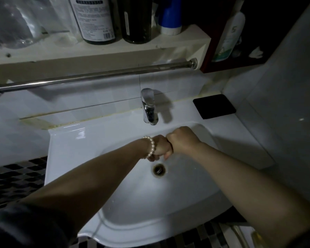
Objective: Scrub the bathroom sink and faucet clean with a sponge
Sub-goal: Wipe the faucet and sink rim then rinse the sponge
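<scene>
The white ceramic sink fills the middle of the view, with its round drain in the basin. A chrome single-lever faucet stands at the back rim. Both hands hang over the basin, just below the spout and above the drain. My left hand, with a pearl bracelet on the wrist, is curled into a fist. My right hand is also curled, its knuckles pressed against the left hand. No sponge shows in either hand; whatever lies inside the fists is hidden. No running water is visible.
A flat black square pad lies on the sink's back right corner. A steel towel bar runs above the faucet. The shelf over it holds dark bottles. A tiled wall stands close on the right.
</scene>
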A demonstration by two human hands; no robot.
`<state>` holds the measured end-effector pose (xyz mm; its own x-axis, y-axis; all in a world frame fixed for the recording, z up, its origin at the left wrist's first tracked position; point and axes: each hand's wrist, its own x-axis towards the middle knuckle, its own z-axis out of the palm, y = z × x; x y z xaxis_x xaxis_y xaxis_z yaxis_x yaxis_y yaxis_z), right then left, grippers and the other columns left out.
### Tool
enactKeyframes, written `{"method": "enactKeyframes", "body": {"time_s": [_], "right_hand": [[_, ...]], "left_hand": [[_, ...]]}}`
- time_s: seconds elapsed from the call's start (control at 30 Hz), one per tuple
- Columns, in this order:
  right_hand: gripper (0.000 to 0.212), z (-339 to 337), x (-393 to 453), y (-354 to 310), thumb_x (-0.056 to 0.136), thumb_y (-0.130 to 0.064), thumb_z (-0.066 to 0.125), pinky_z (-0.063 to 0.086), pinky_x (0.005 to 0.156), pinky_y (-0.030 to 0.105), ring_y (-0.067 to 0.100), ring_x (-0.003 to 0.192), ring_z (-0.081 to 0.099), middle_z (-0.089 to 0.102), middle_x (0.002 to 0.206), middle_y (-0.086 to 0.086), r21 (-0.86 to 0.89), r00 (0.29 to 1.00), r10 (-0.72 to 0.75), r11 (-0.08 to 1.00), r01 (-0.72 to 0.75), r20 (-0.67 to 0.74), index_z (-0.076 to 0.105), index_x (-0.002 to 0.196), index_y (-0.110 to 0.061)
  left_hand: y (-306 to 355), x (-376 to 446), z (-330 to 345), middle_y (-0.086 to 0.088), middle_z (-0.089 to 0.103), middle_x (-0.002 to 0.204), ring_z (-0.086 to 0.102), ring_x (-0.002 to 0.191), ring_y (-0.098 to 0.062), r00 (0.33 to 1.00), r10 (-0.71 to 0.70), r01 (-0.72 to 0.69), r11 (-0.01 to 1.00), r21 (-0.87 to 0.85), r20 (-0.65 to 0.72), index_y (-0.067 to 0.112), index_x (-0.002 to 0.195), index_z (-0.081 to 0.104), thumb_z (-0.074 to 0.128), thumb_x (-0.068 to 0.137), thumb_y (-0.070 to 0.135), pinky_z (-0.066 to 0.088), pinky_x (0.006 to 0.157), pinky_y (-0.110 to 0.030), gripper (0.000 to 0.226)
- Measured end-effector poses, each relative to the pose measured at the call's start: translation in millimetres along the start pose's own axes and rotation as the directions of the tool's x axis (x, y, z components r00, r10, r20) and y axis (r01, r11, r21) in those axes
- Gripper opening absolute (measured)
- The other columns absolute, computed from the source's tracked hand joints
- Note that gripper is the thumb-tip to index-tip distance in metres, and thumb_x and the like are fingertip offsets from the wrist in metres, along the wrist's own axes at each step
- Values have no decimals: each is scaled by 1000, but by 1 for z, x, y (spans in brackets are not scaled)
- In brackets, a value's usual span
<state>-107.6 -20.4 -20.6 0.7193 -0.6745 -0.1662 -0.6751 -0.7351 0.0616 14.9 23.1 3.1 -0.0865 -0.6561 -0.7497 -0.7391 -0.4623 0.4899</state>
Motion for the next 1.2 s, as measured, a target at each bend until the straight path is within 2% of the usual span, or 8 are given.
{"method": "enactKeyframes", "body": {"time_s": [0.17,0.33,0.43,0.53,0.6,0.67,0.9,1.2], "right_hand": [[21,-3,6,5,83,-26,57,33,65,29,31,85,63,69,95,11,-36,996,-25,999,21,-89,64,91,-8],[39,-10,1,4,21,-14,90,36,36,16,21,27,47,52,36,5,-101,925,-124,990,94,-359,56,40,-9],[31,-5,2,3,30,-9,87,38,38,19,23,30,50,55,39,7,-76,918,-130,991,109,-375,58,43,-8],[10,3,5,1,63,-10,73,38,51,24,27,53,62,67,62,11,-54,969,-29,998,16,-247,64,62,-6],[8,7,5,-4,77,-11,57,36,57,26,27,68,61,66,76,8,-10,996,78,997,-79,-50,62,72,-9],[15,9,6,-6,82,-14,49,37,57,28,21,65,54,56,72,0,58,967,195,977,-207,167,51,68,-10],[35,-1,5,14,82,-18,59,24,44,20,12,42,29,34,48,-3,449,648,111,633,-631,753,37,55,-19],[38,-1,9,6,66,-22,77,28,44,20,16,43,31,33,51,-1,505,735,105,661,-555,670,40,58,-18]], "left_hand": [[1,1,-3,2,23,48,17,41,-12,994,22,12,953,-304,111,20,53,24,48,61,-3,14,42,-18,34],[2,5,-5,4,21,44,14,38,-10,984,27,44,921,-388,176,22,48,21,43,66,-6,10,41,-16,39],[2,12,-3,1,27,48,21,38,-11,991,4,47,930,-366,136,19,46,32,47,67,-4,17,41,-16,35],[7,16,6,-9,52,65,50,53,-21,986,18,-11,999,45,-164,7,76,58,55,76,10,40,50,-23,3],[2,19,14,-10,64,92,62,84,-26,930,165,1,892,452,-327,10,95,60,51,85,20,46,66,-30,17],[-5,22,25,-9,60,112,57,104,-28,863,276,28,811,585,-423,11,110,53,52,87,24,46,77,-34,26],[-23,29,47,-15,41,132,47,113,-31,704,600,-247,708,661,-380,3,137,33,52,84,7,43,82,-34,56],[-21,35,21,-9,62,98,57,94,-26,832,455,-237,809,537,-317,11,104,53,76,69,37,48,73,-32,50]]}}
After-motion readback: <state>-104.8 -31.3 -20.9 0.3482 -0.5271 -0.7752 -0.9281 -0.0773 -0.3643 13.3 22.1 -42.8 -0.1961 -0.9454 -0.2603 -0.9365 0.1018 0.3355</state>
